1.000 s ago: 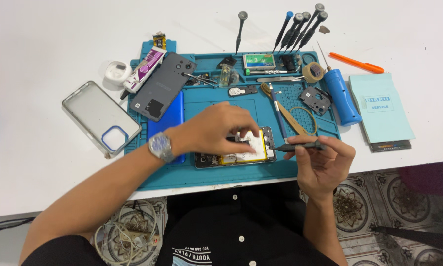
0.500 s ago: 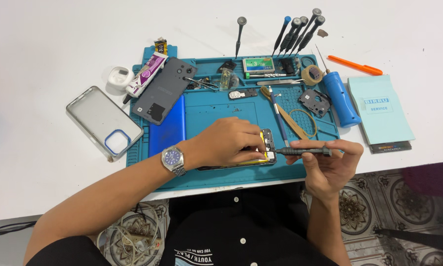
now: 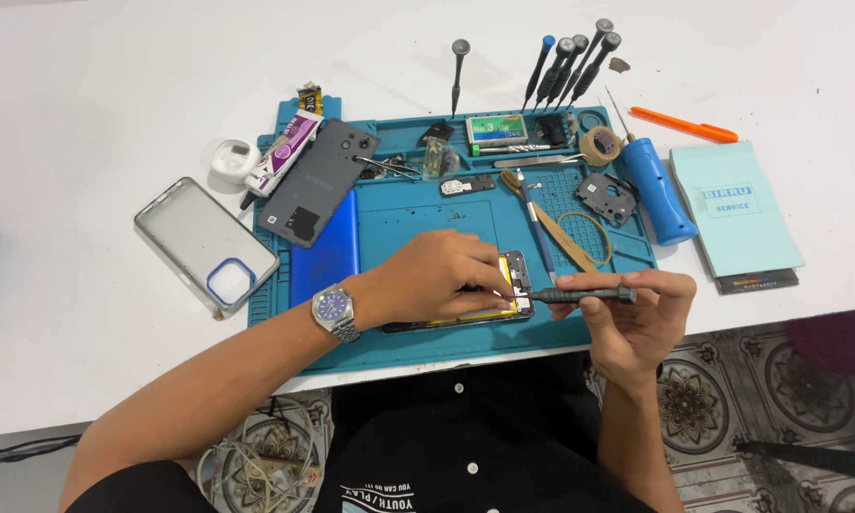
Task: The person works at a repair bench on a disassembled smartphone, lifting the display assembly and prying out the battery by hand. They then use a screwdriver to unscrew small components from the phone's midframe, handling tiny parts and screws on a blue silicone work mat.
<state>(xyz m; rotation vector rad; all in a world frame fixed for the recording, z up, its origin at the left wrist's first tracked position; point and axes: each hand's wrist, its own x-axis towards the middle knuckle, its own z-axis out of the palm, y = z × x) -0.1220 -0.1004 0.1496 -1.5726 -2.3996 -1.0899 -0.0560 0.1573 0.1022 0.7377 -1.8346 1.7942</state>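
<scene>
two hands meet over the opened phone point(image 3: 503, 285), which lies flat on the near middle of the blue work mat point(image 3: 418, 347) so it can't slide on the white table point(image 3: 95, 114). my left hand point(image 3: 437, 277) lies over it, palm down, fingers curled together and pressing on the frame, i judge to keep it steady. my right hand point(image 3: 636, 318), just right of the phone, has thumb and fingertips closed round the dark screwdriver point(image 3: 579, 295), held nearly level with its tip pointing left at the phone's right end; whether the tip touches a screw i cannot tell. the grey back cover point(image 3: 318, 182) sits apart at the far left of the mat. spare drivers point(image 3: 570, 66) lie in a row at the far edge.
</scene>
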